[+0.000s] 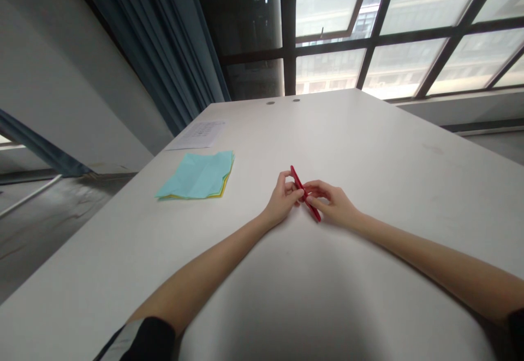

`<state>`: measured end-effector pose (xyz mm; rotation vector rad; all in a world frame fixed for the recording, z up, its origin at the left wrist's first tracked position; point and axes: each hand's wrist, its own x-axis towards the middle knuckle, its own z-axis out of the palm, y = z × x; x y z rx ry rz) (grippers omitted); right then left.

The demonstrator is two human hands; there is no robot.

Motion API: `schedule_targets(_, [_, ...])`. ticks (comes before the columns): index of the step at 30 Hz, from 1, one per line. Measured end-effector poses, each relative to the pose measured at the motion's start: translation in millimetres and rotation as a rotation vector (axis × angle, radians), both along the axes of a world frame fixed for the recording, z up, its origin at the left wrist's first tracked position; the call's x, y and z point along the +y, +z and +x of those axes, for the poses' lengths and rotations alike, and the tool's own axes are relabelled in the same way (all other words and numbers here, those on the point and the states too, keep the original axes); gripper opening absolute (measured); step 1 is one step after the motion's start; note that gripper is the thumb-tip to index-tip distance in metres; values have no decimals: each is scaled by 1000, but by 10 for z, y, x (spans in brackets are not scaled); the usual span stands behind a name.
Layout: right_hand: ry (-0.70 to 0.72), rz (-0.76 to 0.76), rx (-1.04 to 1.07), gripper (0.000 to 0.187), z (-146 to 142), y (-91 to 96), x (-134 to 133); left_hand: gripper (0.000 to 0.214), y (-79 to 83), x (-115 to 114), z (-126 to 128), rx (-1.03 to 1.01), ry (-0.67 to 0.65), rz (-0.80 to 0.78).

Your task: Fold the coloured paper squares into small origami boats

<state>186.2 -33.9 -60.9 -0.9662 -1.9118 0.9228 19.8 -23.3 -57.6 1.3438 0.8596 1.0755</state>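
Above the middle of the white table, a thin red strip-like piece is held at a slant between my two hands. It looks flat and narrow, seen nearly edge-on; what it is made of I cannot tell. My left hand pinches it from the left, thumb at its middle and a finger near its upper end. From the right, my right hand grips its middle between thumb and fingers. Part of the red piece is covered by my fingertips.
To the left lies a stack of light blue sheets with yellow showing under its edge. Behind it is a printed white paper. The white table reaches back toward the windows, and a blue curtain hangs at the back left.
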Motion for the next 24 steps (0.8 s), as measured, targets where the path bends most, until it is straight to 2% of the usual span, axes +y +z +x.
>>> schedule_targets(3, [-4,-5,-14,24,2,7,-5,40,-8,-5,2,17,12,18])
schedule_targets(6, [-35,23,-48,25,0,31,-22,42,-29,-30,8,65,23,101])
schedule_targets(11, [-135,198,-223,32,-10,61,-71,43,-48,-108,34,361,171,279])
schedule_targets(16, [-176,333,-384,33,-40,53,-100,38,-38,-147,60,561,314,291])
schedule_targets(20, [-184,336,-415,28,-38,44,-60,35,-34,-141,57,644,337,302])
schedule_targets(24, [-250,327,-399,29,13,53,33,43,-20,-130,45,703,304,304])
